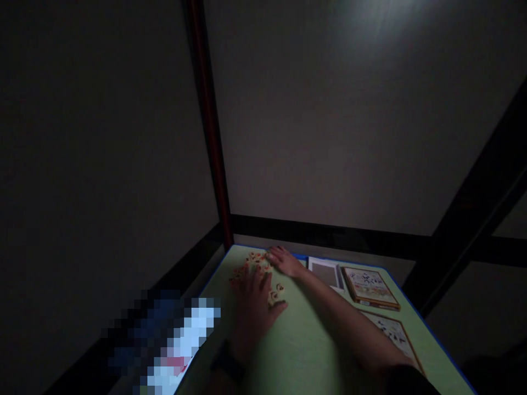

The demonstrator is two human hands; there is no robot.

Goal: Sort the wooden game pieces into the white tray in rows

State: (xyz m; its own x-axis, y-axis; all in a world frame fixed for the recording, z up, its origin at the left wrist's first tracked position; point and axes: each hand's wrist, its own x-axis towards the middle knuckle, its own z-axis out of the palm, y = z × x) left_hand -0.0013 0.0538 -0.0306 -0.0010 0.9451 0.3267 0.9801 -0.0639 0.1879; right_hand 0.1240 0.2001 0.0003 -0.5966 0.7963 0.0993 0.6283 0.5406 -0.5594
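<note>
Small pale round pieces with red and dark marks (280, 287) lie in a loose cluster at the far left part of a green table (304, 345). My left hand (256, 304) is spread palm down over the near side of the cluster, thumb out to the right beside a few pieces. A dark band circles its wrist. Reaching across from the right, my right hand (285, 261) lies flat at the far edge of the cluster, its fingers stretched toward the left. Some pieces are hidden under the hands, and the markings are too small to read.
A white open tray or box lid (326, 273) lies right of my right forearm. Beside it is a flat box with a printed cover (371, 286); a similar printed one (391, 332) lies nearer, partly behind my forearm. Dark-trimmed walls (329, 137) meet behind the table. A pixelated patch (181, 345) covers the lower left.
</note>
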